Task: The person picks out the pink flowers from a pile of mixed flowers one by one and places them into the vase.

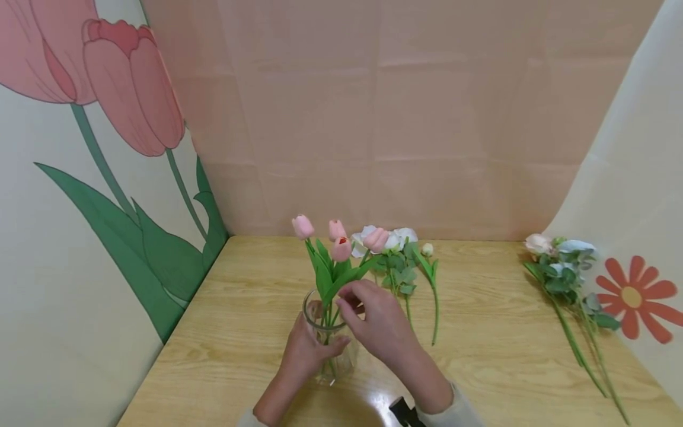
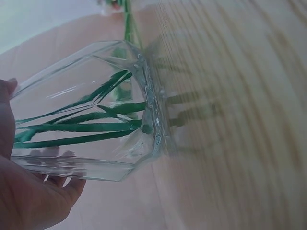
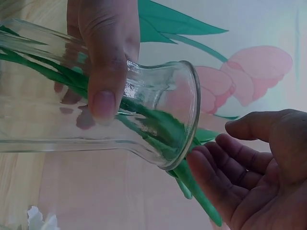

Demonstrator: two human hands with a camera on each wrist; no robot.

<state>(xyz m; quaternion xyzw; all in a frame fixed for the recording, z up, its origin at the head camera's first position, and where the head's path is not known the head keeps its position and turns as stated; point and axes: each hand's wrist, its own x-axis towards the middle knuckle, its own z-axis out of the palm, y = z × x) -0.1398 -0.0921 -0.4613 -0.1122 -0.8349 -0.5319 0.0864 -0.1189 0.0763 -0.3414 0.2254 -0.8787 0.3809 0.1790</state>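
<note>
A clear glass vase (image 1: 347, 359) stands on the table, its rim (image 3: 197, 108) flared. Several pink tulips (image 1: 341, 249) with green leaves rise out of it; their green stems (image 2: 91, 127) show through the glass. My left hand (image 1: 305, 347) grips the vase around its upper part, the thumb (image 3: 103, 103) lying across the near side. Beside the rim is my right hand (image 1: 380, 323), fingers loosely bent and thumb apart from them. Its fingertips (image 3: 199, 155) are close to the rim and tulip leaves; whether they touch is unclear.
Behind the vase lie white flowers (image 1: 399, 238) with green leaves, and a pale bud (image 1: 427, 249) on a long stem. At the right edge rests another bunch of flowers (image 1: 571, 279). A pink backdrop (image 1: 427, 118) closes the table's (image 1: 480, 367) far side.
</note>
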